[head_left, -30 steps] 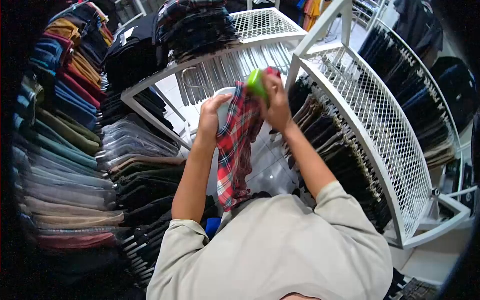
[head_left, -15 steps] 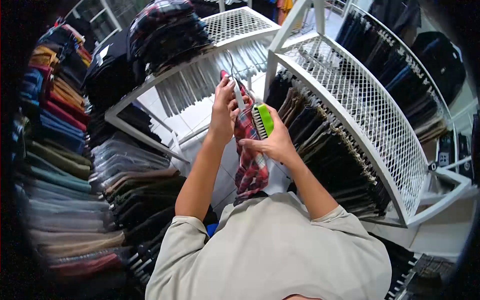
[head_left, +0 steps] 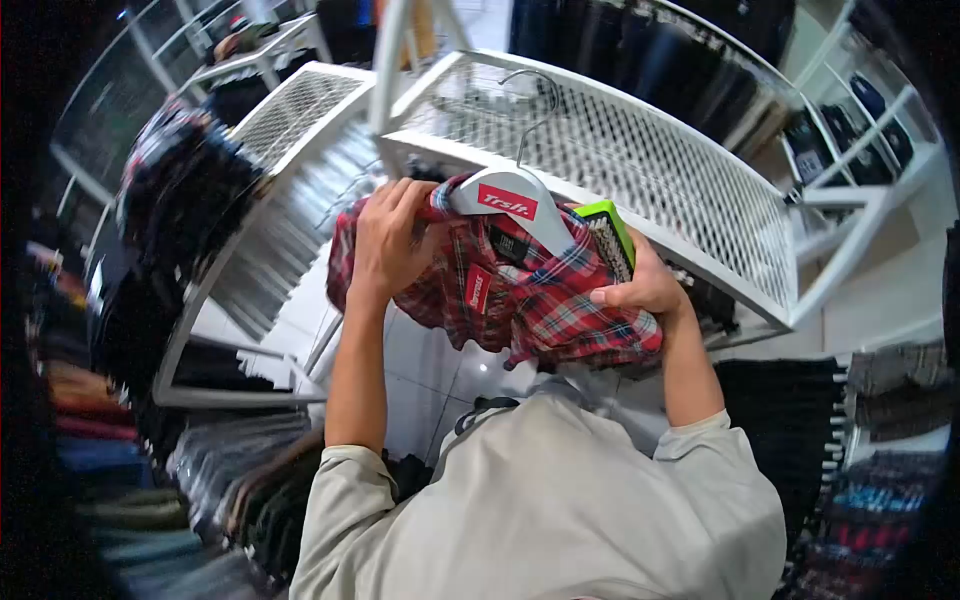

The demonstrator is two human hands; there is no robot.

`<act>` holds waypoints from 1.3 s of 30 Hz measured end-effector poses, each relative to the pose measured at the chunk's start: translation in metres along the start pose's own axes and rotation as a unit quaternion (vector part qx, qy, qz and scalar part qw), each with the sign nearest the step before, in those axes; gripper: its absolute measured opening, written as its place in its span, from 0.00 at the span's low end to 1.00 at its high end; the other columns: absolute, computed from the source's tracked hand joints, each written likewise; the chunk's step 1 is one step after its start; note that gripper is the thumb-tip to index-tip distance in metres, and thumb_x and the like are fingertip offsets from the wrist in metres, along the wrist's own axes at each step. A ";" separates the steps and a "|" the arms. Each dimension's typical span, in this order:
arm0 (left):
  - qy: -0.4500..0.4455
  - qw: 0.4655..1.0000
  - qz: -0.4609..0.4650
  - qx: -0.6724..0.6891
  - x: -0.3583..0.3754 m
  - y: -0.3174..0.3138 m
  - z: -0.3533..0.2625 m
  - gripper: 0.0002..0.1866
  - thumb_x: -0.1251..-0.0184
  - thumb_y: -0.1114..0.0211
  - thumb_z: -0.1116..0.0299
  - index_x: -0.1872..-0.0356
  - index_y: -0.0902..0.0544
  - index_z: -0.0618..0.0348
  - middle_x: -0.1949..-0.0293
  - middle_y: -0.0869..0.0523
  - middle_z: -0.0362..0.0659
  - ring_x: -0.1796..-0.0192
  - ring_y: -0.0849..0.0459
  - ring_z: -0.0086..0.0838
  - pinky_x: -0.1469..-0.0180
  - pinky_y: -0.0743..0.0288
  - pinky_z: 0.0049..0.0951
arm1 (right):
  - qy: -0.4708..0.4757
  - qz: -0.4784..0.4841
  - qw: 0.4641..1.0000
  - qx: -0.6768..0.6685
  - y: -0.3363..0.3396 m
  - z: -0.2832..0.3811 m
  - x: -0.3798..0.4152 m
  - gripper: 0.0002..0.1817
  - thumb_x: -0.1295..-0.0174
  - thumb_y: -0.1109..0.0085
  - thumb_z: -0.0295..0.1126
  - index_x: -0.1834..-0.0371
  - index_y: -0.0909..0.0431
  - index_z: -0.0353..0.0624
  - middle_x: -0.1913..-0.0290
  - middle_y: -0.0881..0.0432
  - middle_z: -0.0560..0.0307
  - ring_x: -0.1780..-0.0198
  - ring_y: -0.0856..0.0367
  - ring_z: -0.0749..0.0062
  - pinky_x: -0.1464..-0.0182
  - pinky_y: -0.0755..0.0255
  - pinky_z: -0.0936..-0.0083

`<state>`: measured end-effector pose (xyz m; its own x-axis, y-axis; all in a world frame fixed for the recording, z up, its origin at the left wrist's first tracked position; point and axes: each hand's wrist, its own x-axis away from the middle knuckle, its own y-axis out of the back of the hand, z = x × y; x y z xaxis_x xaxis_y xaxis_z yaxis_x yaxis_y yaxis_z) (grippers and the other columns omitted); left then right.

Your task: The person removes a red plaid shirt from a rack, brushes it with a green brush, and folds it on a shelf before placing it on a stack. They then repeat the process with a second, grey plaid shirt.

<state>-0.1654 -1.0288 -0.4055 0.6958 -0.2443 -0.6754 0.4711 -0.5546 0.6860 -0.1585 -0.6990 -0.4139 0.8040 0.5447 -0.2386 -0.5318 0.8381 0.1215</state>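
A red plaid shirt (head_left: 440, 290) hangs on a white hanger (head_left: 510, 200) with a metal hook, facing me in front of my chest. The hanger carries a red label. My left hand (head_left: 390, 240) is closed on the shirt at its left shoulder, near the collar. In my right hand (head_left: 650, 280) is a scrubbing brush (head_left: 610, 235) with a bright green back and pale bristles. The bristles face the shirt's right shoulder, and my right thumb lies over the cloth. The fingers behind the brush are hidden.
A white mesh-topped rack (head_left: 640, 150) stands just beyond the shirt. To the left, another white rack (head_left: 225, 300) holds many pale hangers, with dark folded clothes (head_left: 185, 190) stacked nearby. Rows of hanging garments (head_left: 240, 450) lie low at left and right.
The shirt has turned from edge-on to facing me and is spread wide. My hands have moved apart, the right one carrying the brush rightward. My view has swung right.
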 end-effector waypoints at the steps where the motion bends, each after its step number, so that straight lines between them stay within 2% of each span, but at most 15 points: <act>1: -0.043 0.999 -0.019 -0.012 -0.005 -0.012 -0.001 0.19 0.51 0.30 0.70 0.55 0.19 0.58 0.61 0.17 0.47 0.56 0.18 0.47 0.55 0.26 0.43 | -0.027 -0.025 0.999 -0.012 0.007 0.008 0.011 0.48 0.54 0.20 0.30 0.26 0.33 0.36 0.35 0.24 0.55 0.35 0.27 0.72 0.28 0.39 0.73; 5: -0.115 0.991 -0.050 0.048 -0.030 -0.059 -0.035 0.19 0.55 0.29 0.70 0.57 0.18 0.57 0.66 0.18 0.46 0.63 0.17 0.45 0.60 0.26 0.41 | -0.108 -0.208 0.970 0.059 0.056 0.034 0.063 0.40 0.42 0.27 0.33 0.27 0.33 0.34 0.36 0.23 0.54 0.36 0.25 0.71 0.30 0.36 0.73; 6: -0.117 0.991 -0.031 0.049 -0.035 -0.068 -0.041 0.19 0.55 0.30 0.70 0.57 0.18 0.58 0.66 0.17 0.47 0.63 0.17 0.45 0.61 0.26 0.41 | -0.100 -0.249 0.956 0.116 0.085 0.012 0.084 0.34 0.32 0.40 0.37 0.26 0.34 0.32 0.36 0.22 0.51 0.37 0.24 0.67 0.32 0.35 0.73; 8: -0.138 0.988 -0.014 0.062 -0.050 -0.084 -0.052 0.20 0.54 0.30 0.70 0.56 0.18 0.59 0.66 0.17 0.47 0.62 0.16 0.44 0.61 0.25 0.41 | -0.074 -0.365 0.899 0.229 0.123 -0.010 0.122 0.34 0.30 0.49 0.39 0.24 0.36 0.32 0.35 0.24 0.40 0.38 0.23 0.58 0.33 0.35 0.71; 12: -0.165 0.984 0.008 0.071 -0.075 -0.105 -0.065 0.21 0.51 0.29 0.70 0.53 0.18 0.62 0.65 0.17 0.47 0.63 0.16 0.44 0.60 0.24 0.40 | -0.256 -0.503 0.663 0.492 0.152 0.003 0.161 0.40 0.40 0.32 0.45 0.27 0.30 0.34 0.44 0.20 0.30 0.40 0.21 0.43 0.37 0.28 0.59; 19: -0.158 0.983 0.047 0.083 -0.106 -0.130 -0.094 0.20 0.49 0.29 0.71 0.53 0.18 0.60 0.64 0.17 0.51 0.62 0.17 0.51 0.60 0.25 0.43 | -0.288 -0.517 0.577 0.563 0.230 -0.043 0.193 0.35 0.41 0.32 0.40 0.32 0.26 0.31 0.47 0.19 0.31 0.44 0.19 0.40 0.40 0.24 0.55; 23: -0.149 0.985 0.062 0.065 -0.117 -0.141 -0.099 0.21 0.48 0.27 0.68 0.51 0.18 0.59 0.63 0.16 0.49 0.61 0.16 0.48 0.59 0.24 0.42 | -0.289 -0.502 0.583 0.570 0.246 -0.058 0.197 0.34 0.40 0.31 0.41 0.34 0.25 0.32 0.46 0.19 0.32 0.43 0.20 0.39 0.39 0.25 0.55; 25: -0.137 0.988 0.058 0.048 -0.118 -0.139 -0.097 0.22 0.48 0.26 0.67 0.50 0.18 0.58 0.63 0.16 0.46 0.61 0.15 0.44 0.59 0.24 0.40 | -0.200 -0.522 0.554 0.617 0.227 -0.042 0.187 0.31 0.36 0.33 0.44 0.35 0.23 0.33 0.42 0.21 0.32 0.38 0.24 0.38 0.35 0.30 0.56; 26: -0.141 0.988 0.048 0.051 -0.119 -0.138 -0.097 0.22 0.48 0.26 0.67 0.50 0.18 0.58 0.62 0.16 0.46 0.61 0.15 0.44 0.58 0.24 0.40 | -0.167 -0.525 0.585 0.595 0.212 -0.018 0.174 0.29 0.32 0.36 0.44 0.35 0.23 0.34 0.39 0.22 0.34 0.36 0.25 0.40 0.33 0.31 0.56; 28: -0.129 0.990 0.042 0.041 -0.122 -0.134 -0.098 0.21 0.48 0.25 0.67 0.51 0.17 0.58 0.61 0.15 0.47 0.60 0.15 0.45 0.57 0.23 0.40 | -0.072 -0.498 0.727 0.467 0.176 0.028 0.145 0.27 0.28 0.41 0.44 0.34 0.23 0.34 0.36 0.22 0.39 0.34 0.23 0.48 0.32 0.33 0.62; 30: -0.100 0.993 0.056 0.033 -0.121 -0.127 -0.096 0.22 0.48 0.26 0.67 0.50 0.17 0.58 0.61 0.15 0.47 0.60 0.15 0.45 0.57 0.23 0.40 | -0.055 -0.376 0.814 0.440 0.139 0.052 0.123 0.29 0.29 0.38 0.46 0.33 0.24 0.35 0.41 0.19 0.40 0.39 0.20 0.49 0.36 0.29 0.64; 31: -0.081 0.994 0.068 0.030 -0.122 -0.124 -0.095 0.22 0.48 0.26 0.67 0.50 0.17 0.58 0.61 0.15 0.47 0.60 0.15 0.45 0.57 0.23 0.40 | -0.028 -0.316 0.810 0.494 0.129 0.054 0.112 0.28 0.32 0.34 0.41 0.34 0.23 0.36 0.48 0.17 0.41 0.47 0.17 0.49 0.44 0.25 0.63; 33: -0.077 0.996 0.049 0.015 -0.129 -0.120 -0.095 0.22 0.47 0.25 0.65 0.50 0.17 0.57 0.62 0.14 0.47 0.60 0.15 0.45 0.58 0.23 0.40 | -0.097 -0.289 0.819 0.487 0.122 0.049 0.093 0.24 0.36 0.31 0.35 0.40 0.22 0.36 0.56 0.17 0.43 0.56 0.16 0.50 0.52 0.24 0.61; 38: -0.025 0.999 0.033 0.005 -0.146 -0.107 -0.075 0.25 0.47 0.21 0.51 0.55 0.15 0.57 0.68 0.15 0.47 0.64 0.15 0.43 0.59 0.24 0.39 | -0.009 -0.327 0.798 0.507 0.140 0.021 0.073 0.18 0.38 0.31 0.32 0.49 0.23 0.36 0.61 0.17 0.45 0.63 0.15 0.49 0.60 0.23 0.60; 39: 0.004 0.997 0.063 -0.037 -0.142 -0.105 -0.053 0.24 0.48 0.19 0.54 0.57 0.16 0.59 0.69 0.16 0.47 0.66 0.16 0.43 0.63 0.25 0.38 | -0.002 -0.333 0.796 0.506 0.144 0.017 0.071 0.17 0.38 0.31 0.31 0.49 0.22 0.36 0.60 0.16 0.44 0.63 0.15 0.49 0.61 0.23 0.60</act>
<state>-0.2854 -0.8933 -0.3673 0.7568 -0.3017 -0.5798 0.4174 -0.4595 0.7840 -0.1732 -0.5387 -0.3969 0.8192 -0.0318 -0.5726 0.4978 0.5350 0.6826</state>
